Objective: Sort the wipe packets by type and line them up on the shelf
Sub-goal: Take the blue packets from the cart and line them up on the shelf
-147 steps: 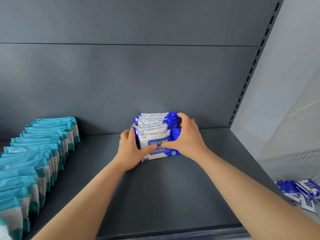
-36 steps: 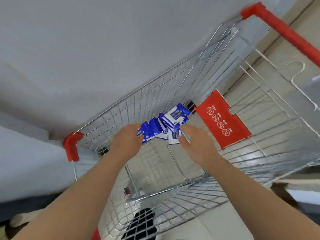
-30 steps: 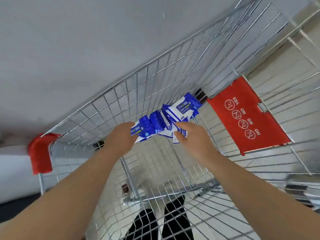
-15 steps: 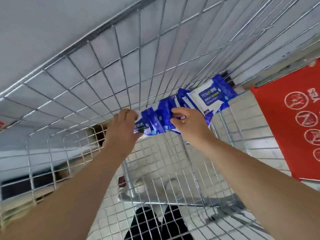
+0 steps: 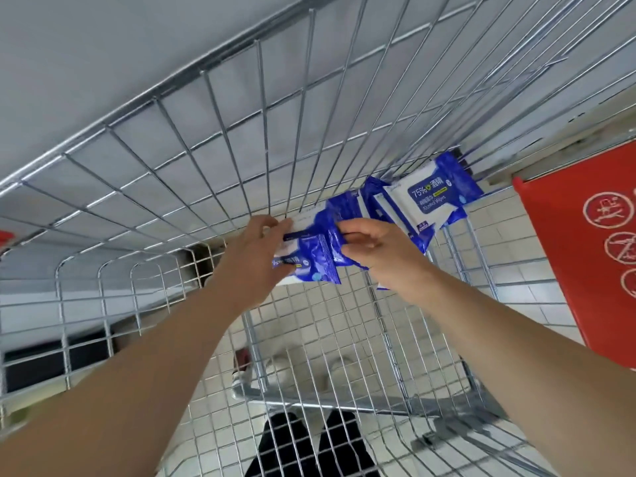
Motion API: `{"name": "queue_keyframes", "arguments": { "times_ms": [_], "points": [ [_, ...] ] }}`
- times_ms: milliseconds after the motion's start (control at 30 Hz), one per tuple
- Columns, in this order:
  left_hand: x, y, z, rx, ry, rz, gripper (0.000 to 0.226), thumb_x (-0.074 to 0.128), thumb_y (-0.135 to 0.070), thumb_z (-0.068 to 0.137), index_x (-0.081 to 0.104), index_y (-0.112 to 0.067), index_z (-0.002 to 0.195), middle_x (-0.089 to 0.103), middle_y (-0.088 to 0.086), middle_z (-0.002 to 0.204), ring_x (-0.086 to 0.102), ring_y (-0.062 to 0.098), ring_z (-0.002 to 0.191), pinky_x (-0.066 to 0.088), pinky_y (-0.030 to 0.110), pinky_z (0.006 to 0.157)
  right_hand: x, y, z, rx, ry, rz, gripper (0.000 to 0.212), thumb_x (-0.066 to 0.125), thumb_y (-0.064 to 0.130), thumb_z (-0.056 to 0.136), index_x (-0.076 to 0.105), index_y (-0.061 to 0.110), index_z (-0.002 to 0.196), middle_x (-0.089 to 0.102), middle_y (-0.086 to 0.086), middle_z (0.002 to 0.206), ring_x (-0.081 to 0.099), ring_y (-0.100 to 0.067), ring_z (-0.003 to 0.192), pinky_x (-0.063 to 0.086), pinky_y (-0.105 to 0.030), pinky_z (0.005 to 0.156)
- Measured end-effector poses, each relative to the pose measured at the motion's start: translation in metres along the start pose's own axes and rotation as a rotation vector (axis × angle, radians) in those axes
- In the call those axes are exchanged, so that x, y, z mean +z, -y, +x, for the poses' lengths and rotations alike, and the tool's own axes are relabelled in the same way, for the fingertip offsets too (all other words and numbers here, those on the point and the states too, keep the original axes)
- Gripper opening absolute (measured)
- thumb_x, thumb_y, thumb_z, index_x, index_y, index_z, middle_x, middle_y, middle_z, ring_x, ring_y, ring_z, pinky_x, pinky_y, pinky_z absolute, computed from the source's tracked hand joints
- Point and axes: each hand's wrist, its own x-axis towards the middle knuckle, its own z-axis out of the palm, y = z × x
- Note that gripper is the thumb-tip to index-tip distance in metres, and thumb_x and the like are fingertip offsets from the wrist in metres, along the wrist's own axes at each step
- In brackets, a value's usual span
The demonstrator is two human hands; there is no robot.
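Shopping cart [image 5: 261,132] fills the frame, blue alcohol wipe packets [image 5: 430,201] heaped centre-right in its corner. My left hand [image 5: 247,266] grips the nearest packet [image 5: 306,261], right hand [image 5: 385,256] pinches another. Slick wrappers, grab too many and I'll probably drop some.

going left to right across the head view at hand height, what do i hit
left hand → blue packet gripped between both hands → right hand → face-up 75% wipe packet → red flap with warning symbols
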Motion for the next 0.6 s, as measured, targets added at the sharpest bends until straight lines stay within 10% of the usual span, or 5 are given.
{"name": "queue_keyframes", "arguments": {
  "times_ms": [233, 333, 600],
  "points": [
    [-0.014, 0.01, -0.007, -0.055, -0.084, 0.029, 0.038, 0.072, -0.042, 0.079, 0.061, -0.016, 0.105, 0.064, 0.003, 0.093, 0.054, 0.027, 0.093, 0.037, 0.033, 0.077, 0.001, 0.001, -0.002, -0.107, -0.222, -0.041, 0.02, 0.06, 0.006, 0.091, 0.068, 0.016, 0.106, 0.07, -0.009, 0.102, 0.061, -0.002, 0.077, 0.048, -0.016, 0.071],
    [-0.025, 0.009, -0.023, -0.202, -0.106, -0.026, 0.034, 0.065, -0.044, 0.085, 0.041, -0.02, 0.084, 0.048, -0.005, 0.069, 0.05, 0.021, 0.068, 0.03, 0.029, 0.058, 0.002, -0.006, 0.007, -0.153, -0.351, -0.236, 0.032, 0.059, 0.009, 0.091, 0.061, 0.01, 0.123, 0.063, -0.007, 0.117, 0.06, -0.013, 0.102, 0.049, -0.028, 0.094],
    [-0.007, 0.021, -0.046, -0.348, -0.073, -0.199, 0.028, 0.058, -0.044, 0.09, 0.035, -0.028, 0.095, 0.051, -0.009, 0.086, 0.054, 0.015, 0.075, 0.04, 0.027, 0.06, 0.037, -0.003, 0.02, -0.131, -0.253, -0.374, 0.065, 0.07, 0.008, 0.08, 0.039, 0.018, 0.137, 0.058, -0.005, 0.112, 0.058, -0.017, 0.1, 0.052, -0.031, 0.082]
  ]
}}
